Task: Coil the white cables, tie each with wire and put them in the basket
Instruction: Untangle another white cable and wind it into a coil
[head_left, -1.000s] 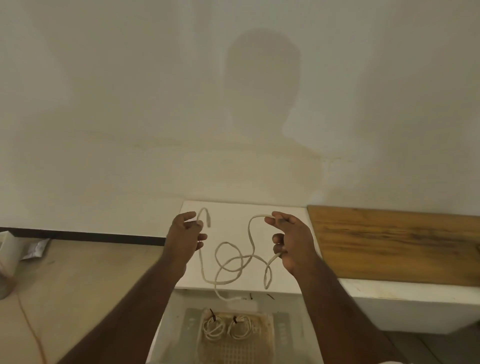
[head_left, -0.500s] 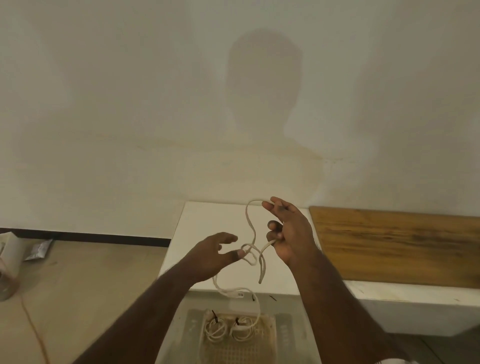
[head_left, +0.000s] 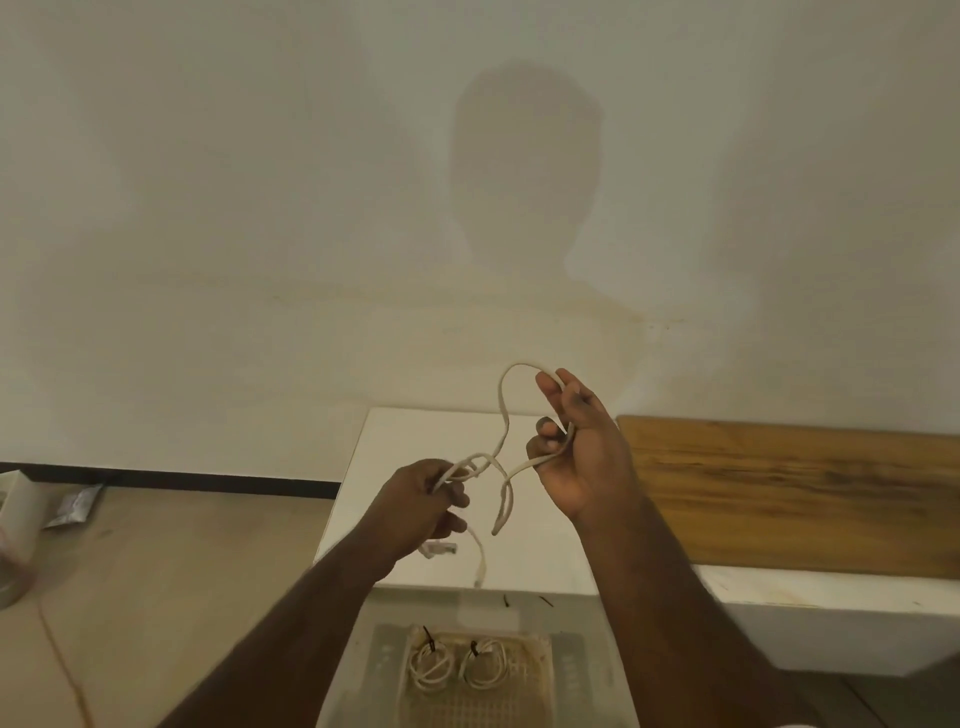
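A white cable (head_left: 503, 415) hangs in the air between both hands above a white block (head_left: 405, 441). My left hand (head_left: 421, 501) is closed around a bunch of its loops, with a clear plug end (head_left: 439, 548) dangling below the fist. My right hand (head_left: 576, 452) is raised higher, fingers half curled, with the cable looped over its fingertips and pinched under the thumb. A beige basket (head_left: 540, 675) sits at the bottom middle, holding two coiled white cables (head_left: 428, 667) (head_left: 483, 665), each tied with dark wire.
Two short dark wire pieces (head_left: 506, 601) (head_left: 545, 601) lie just past the basket. A wooden board (head_left: 789, 493) rests on a white ledge to the right. Small packets (head_left: 72, 506) and a white box (head_left: 15, 514) lie on the floor at left. A plain wall stands close behind.
My left hand swept right from the cable's left end and closed on the middle loops. The cable has been gathered up off the block. My right hand rose slightly.
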